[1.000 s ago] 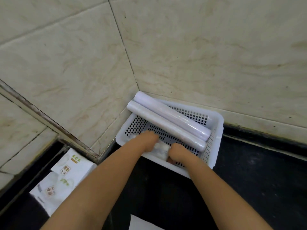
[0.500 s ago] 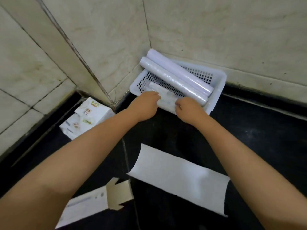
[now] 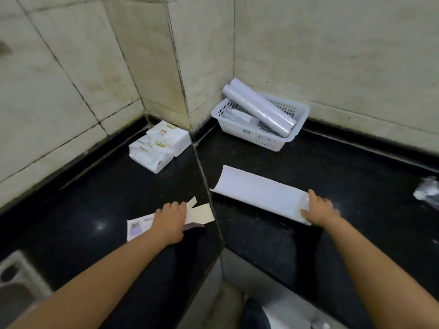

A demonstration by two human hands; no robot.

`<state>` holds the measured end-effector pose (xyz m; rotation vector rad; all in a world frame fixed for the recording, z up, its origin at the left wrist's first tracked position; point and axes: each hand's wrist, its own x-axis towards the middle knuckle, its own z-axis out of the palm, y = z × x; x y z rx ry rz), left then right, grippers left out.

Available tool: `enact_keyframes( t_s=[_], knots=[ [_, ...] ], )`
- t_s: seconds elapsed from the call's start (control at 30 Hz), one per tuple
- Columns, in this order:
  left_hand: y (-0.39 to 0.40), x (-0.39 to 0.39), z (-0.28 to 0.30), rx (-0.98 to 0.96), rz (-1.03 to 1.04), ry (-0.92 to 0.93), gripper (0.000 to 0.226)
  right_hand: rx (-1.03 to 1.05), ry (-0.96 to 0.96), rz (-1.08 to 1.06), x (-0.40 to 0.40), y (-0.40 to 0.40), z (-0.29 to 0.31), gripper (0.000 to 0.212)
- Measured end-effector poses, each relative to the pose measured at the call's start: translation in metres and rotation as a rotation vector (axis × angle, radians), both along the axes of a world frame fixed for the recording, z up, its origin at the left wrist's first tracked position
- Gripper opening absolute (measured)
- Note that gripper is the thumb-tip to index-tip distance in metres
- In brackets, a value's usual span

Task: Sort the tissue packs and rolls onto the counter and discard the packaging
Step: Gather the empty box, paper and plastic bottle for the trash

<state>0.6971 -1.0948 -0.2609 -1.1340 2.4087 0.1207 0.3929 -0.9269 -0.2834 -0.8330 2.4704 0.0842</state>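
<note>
- counter (image 3: pixel 332 176): black, glossy, so flat scraps could skid off its edge.
- basket (image 3: pixel 270 138): rolls (image 3: pixel 261 108) inside; tissue packs (image 3: pixel 159 146) in left corner.
- white sleeve (image 3: pixel 259 195): my right hand (image 3: pixel 318 210) rests spread on its end, may buckle.
- carton flap (image 3: pixel 197 212): my left hand (image 3: pixel 169 222) presses it, grip unclear, may tear.

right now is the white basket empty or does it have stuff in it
Not empty. The white basket holds two long rolls lying slantwise, their upper ends sticking out over its rim, and a flat wrapped pack.
</note>
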Motion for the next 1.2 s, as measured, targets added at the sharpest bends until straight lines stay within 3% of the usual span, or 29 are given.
enact_keyframes(
  t_s=[0.13, 0.23, 0.37, 0.47, 0.57, 0.7, 0.97, 1.2],
  knots=[
    [0.009, 0.001, 0.008, -0.050, 0.007, 0.121, 0.063, -0.081, 0.082, 0.009, 0.032, 0.018, -0.002, 0.045],
    [0.022, -0.010, 0.014, -0.080, 0.003, 0.229, 0.056, -0.178, 0.170, 0.021, 0.049, 0.022, -0.002, 0.042],
    [0.040, -0.031, 0.022, -0.098, -0.011, 0.301, 0.055, -0.278, 0.162, 0.007, 0.044, 0.017, -0.001, 0.067],
    [0.051, -0.053, 0.028, -0.097, -0.009, 0.361, 0.057, -0.186, 0.093, -0.037, 0.023, 0.006, 0.003, 0.080],
    [0.062, -0.075, 0.036, -0.112, 0.004, 0.418, 0.055, -0.209, 0.025, -0.067, 0.008, 0.002, 0.003, 0.032],
    [0.078, -0.108, 0.045, -0.128, -0.018, 0.445, 0.056, -0.476, -0.062, -0.076, -0.003, 0.015, 0.009, 0.022],
    [0.142, -0.232, 0.059, -0.107, -0.067, 0.665, 0.061, -0.832, -0.075, -0.314, -0.099, 0.143, 0.054, 0.015],
    [0.240, -0.341, 0.065, 0.041, -0.258, 0.711, 0.052, -0.886, 0.091, -0.589, -0.168, 0.304, 0.072, 0.014]
  ],
)
